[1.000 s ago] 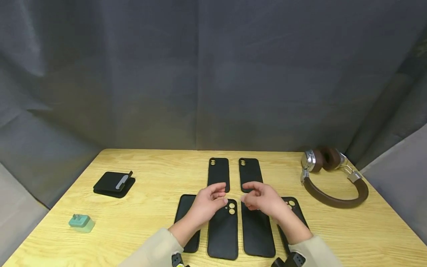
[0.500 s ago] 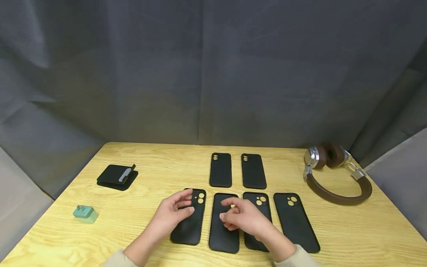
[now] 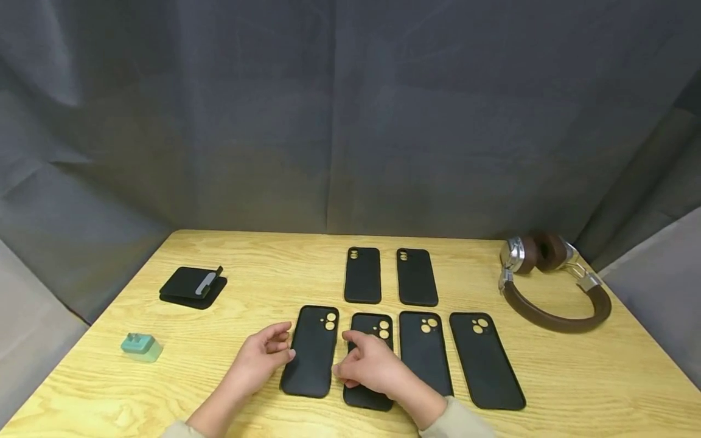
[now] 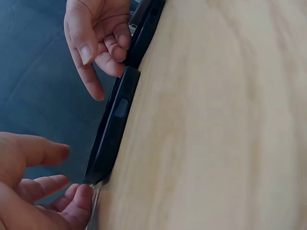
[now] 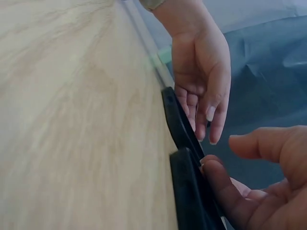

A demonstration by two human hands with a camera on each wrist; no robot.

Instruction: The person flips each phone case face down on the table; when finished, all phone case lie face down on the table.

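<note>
In the head view my left hand is beside the left edge of the leftmost front black phone case, thumb tip at that edge. Its fingers are loosely bent and grip nothing. My right hand lies over the second front case, partly hiding it, with its fingertips towards the leftmost case's right edge. The left wrist view shows the left hand at one case end; whether it touches is unclear. In the right wrist view the right hand has a fingertip close to a case edge.
Two more front cases, a third and a fourth, lie to the right. Behind are two smaller cases. Brown headphones lie far right. A black folded wallet-like item and a green plug adapter are left.
Both hands have moved left and nearer along the front row, from the middle cases to the leftmost two. The cases appear to stay in place; the head view has shifted slightly.
</note>
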